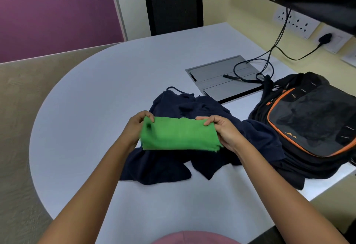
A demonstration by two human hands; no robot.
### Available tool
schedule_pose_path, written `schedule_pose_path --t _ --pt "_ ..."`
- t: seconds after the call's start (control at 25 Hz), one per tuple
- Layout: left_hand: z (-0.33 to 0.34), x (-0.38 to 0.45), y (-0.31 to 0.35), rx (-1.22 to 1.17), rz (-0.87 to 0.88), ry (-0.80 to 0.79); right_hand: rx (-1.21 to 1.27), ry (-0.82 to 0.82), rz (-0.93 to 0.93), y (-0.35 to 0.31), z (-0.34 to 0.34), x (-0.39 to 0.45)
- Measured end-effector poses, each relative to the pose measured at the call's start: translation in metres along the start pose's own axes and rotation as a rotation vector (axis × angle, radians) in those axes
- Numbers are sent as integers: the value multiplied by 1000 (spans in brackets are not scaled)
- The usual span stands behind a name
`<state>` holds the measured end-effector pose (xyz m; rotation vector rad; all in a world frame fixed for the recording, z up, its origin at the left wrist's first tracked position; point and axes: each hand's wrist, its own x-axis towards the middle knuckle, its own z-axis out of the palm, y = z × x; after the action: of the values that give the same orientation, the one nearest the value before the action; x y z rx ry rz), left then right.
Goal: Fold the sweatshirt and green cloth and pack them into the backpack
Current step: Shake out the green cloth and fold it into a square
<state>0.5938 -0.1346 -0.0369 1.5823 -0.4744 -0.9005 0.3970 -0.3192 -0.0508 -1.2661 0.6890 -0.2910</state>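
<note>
A: Status of the task?

B: Early stage, by my reading. The cloth (178, 134) is folded into a flat layered rectangle and is held above the sweatshirt (202, 143). The sweatshirt is not folded. Nothing appears packed: the backpack (308, 124) lies on the worktop (96, 99) at the right, and no opening is visible from here.

A: State of each grip?

B: The left hand (134, 128) pinches the left end of the cloth, thumb on top, fingers behind. The right hand (221, 130) pinches the right end in the same manner. The cloth spans level between them.

A: Condition of the cloth?

B: Bright green, towel-like nap. The top edge is straight. The lower right corner shows several layer edges, slightly uneven. The left end is a little blurred.

A: Condition of the sweatshirt?

B: Dark navy, spread in a crumpled heap on the worktop. A drawstring lies at its far edge. Its right side touches the backpack.

A: Remaining steps?

B: Finish or set down the cloth, fold the sweatshirt, open the backpack, insert both items.
</note>
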Motion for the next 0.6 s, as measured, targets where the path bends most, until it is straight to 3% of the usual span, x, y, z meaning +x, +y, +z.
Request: schedule_pose_path --t 0.08,0.24,0.44,0.52,0.6 --pt "1 2 -1 97 56 21 -100 44 -46 1 2 4" --pt "-1 -2 3 37 101 -21 -128 123 -114 -1 -1 9" --pt "-18 -17 -2 17 46 -113 -217 68 -113 7 -5 7" --pt "-27 -18 -16 117 -29 -9 -369 80 -93 22 -4 10" --pt "-35 -18 -29 158 -92 145 -487 203 -55 42 -9 13"
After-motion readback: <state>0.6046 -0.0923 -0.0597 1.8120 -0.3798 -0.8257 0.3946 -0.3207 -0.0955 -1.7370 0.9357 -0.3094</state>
